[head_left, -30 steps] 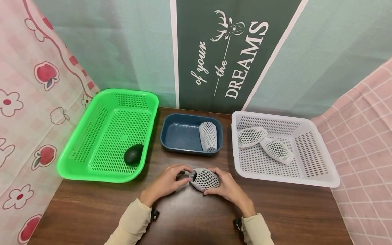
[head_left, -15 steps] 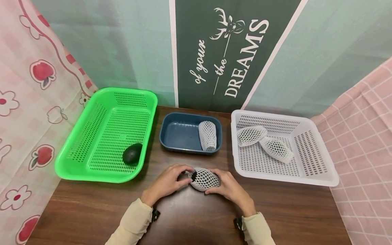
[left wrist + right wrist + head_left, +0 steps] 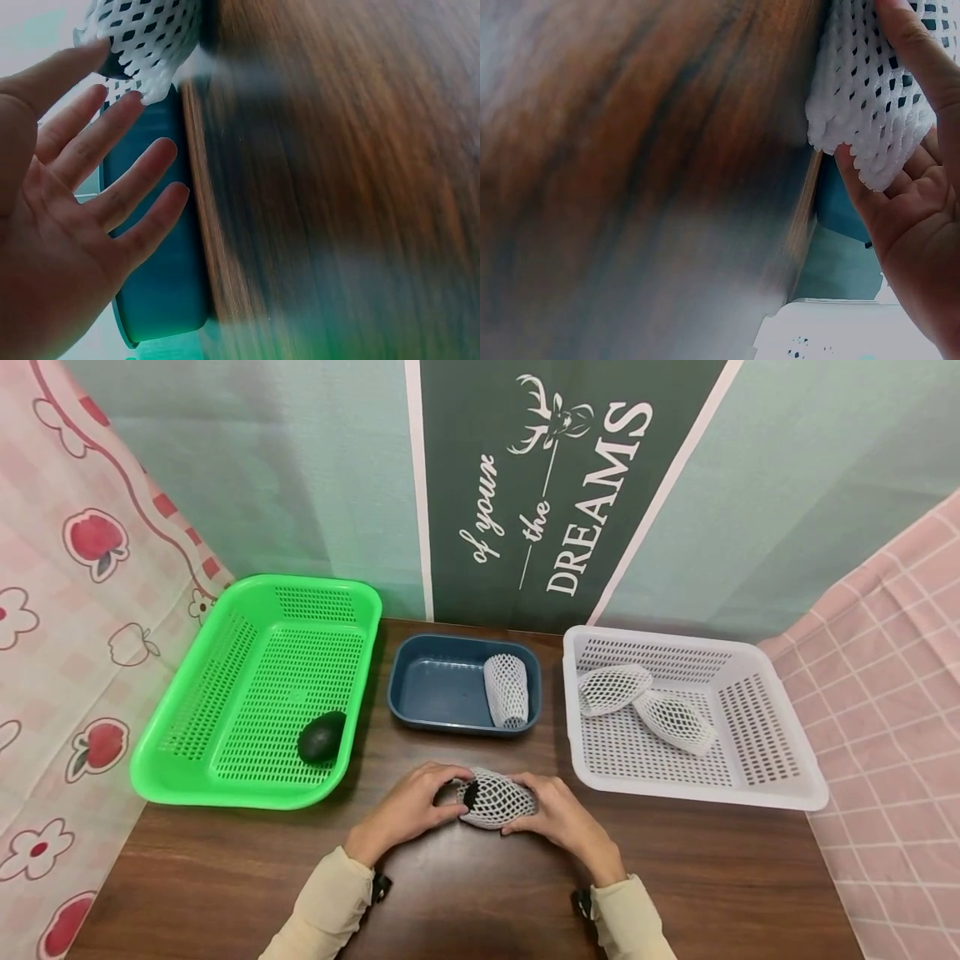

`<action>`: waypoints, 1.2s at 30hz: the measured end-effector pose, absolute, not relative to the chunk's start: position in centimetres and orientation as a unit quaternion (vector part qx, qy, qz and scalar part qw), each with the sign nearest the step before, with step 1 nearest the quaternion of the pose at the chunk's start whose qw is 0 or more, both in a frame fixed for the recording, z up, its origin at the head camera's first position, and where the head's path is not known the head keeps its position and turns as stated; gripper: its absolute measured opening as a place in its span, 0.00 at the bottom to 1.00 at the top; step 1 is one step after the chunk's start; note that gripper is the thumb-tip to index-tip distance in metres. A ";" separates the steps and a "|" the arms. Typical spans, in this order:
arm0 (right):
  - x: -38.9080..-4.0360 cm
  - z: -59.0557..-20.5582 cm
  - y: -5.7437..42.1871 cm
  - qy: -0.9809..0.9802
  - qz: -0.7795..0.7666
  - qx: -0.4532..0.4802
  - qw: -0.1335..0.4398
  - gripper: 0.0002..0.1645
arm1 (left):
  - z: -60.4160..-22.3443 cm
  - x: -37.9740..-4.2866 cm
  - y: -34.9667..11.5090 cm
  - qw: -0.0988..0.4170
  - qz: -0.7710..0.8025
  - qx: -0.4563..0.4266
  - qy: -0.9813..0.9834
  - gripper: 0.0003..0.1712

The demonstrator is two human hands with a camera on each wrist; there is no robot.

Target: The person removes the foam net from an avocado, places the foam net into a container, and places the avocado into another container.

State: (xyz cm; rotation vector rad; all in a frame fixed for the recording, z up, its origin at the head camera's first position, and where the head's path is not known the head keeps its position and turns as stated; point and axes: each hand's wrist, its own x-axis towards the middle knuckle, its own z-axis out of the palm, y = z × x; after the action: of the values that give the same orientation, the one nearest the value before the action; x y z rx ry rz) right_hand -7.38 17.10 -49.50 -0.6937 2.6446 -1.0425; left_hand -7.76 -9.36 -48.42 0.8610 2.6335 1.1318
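Observation:
Between my hands, close over the table, lies a dark avocado [image 3: 471, 796] in a white foam net sleeve [image 3: 498, 799]. Its dark end shows at the sleeve's left opening. My left hand [image 3: 417, 802] pinches that opening. In the left wrist view its thumb [image 3: 71, 69] presses by the dark end, a fingertip meets the net's edge, and the other fingers are spread. My right hand [image 3: 555, 812] grips the sleeve's right part, thumb in front and fingers behind. In the right wrist view the loose net end [image 3: 874, 169] hangs toward the palm.
A green basket [image 3: 180, 693] at left holds a bare dark avocado [image 3: 321, 737]. Behind my hands, a blue tray [image 3: 435, 723] holds an empty-looking foam net [image 3: 507, 689]. The white basket [image 3: 690, 795] at right holds two netted fruits [image 3: 675, 720]. Curtains border the table [image 3: 465, 893].
The netted avocado has shifted slightly left, and its dark end shows more at the sleeve's opening. Both hands keep their hold. The head view has drifted a little.

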 end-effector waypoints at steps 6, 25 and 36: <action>-7.4 -49.7 17.1 0.901 -0.347 -0.239 0.099 0.39 | -48.5 -7.6 -9.0 0.091 0.369 0.285 0.880 0.32; -7.5 -50.0 17.0 0.901 -0.346 -0.247 0.084 0.28 | -48.4 -7.3 -8.3 0.131 0.357 0.287 0.879 0.43; -7.5 -49.8 16.9 0.895 -0.360 -0.246 0.098 0.19 | -48.5 -7.2 -8.0 0.144 0.354 0.283 0.880 0.44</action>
State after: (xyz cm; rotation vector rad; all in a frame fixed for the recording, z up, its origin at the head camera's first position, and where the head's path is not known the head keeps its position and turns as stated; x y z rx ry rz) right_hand -7.50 16.92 -49.83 -0.7282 2.6488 -1.0642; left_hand -7.16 -8.05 -48.47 0.8174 2.5359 1.0210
